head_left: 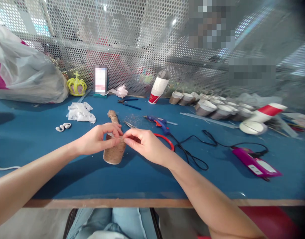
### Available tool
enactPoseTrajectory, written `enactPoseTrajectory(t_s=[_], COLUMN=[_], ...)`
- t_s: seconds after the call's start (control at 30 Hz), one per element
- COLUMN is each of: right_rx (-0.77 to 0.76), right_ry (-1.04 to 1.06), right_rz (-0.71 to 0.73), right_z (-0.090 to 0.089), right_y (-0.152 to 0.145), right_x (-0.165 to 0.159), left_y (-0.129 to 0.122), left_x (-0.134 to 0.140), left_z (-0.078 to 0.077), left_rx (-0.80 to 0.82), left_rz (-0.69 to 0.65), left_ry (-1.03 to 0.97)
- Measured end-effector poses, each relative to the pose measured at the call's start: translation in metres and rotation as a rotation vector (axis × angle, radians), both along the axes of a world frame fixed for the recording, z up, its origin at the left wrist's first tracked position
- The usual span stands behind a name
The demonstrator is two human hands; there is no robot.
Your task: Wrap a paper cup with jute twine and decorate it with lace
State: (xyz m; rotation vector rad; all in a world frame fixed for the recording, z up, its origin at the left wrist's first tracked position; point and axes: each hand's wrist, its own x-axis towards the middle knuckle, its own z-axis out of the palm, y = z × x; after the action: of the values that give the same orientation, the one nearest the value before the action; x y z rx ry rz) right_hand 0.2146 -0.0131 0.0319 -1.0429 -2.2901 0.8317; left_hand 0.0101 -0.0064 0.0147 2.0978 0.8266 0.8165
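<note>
A paper cup (114,155) wound with brown twine stands on the blue table in front of me, its base showing white. My left hand (102,138) is closed at the cup's upper part, thumb and fingers on its near side. With thumb and forefinger together, my right hand (145,143) pinches a thin strand of twine at the cup's right edge. Just behind the cup lies a bundle of twine (113,116). Scissors with red handles (168,141) are partly hidden behind my right hand.
A blue glue gun (157,122) lies right of centre, its black cord running toward a purple power strip (255,164). Pliers (129,103), stacked paper cups (159,88) and several twine-wrapped cups (206,108) stand farther back. Crumpled white plastic (80,112) is at left; a perforated metal screen (132,43) rises behind.
</note>
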Motion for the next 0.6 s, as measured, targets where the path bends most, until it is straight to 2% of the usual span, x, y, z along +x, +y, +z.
enactPoseTrajectory(t_s=[0.23,0.6], right_rx=[-0.065,-0.055], right_ry=[0.055,0.056], right_rz=[-0.035,-0.074], right_z=[-0.0001,0.0008], right_y=[-0.0043,-0.0076], right_x=[0.0058,0.0079], left_y=[0.0006,0.0023], left_x=[-0.0055,-0.008], left_z=[-0.006,-0.0072], left_rx=[-0.119,-0.186], left_rz=[-0.016,-0.072], left_ry=[-0.135,-0.15])
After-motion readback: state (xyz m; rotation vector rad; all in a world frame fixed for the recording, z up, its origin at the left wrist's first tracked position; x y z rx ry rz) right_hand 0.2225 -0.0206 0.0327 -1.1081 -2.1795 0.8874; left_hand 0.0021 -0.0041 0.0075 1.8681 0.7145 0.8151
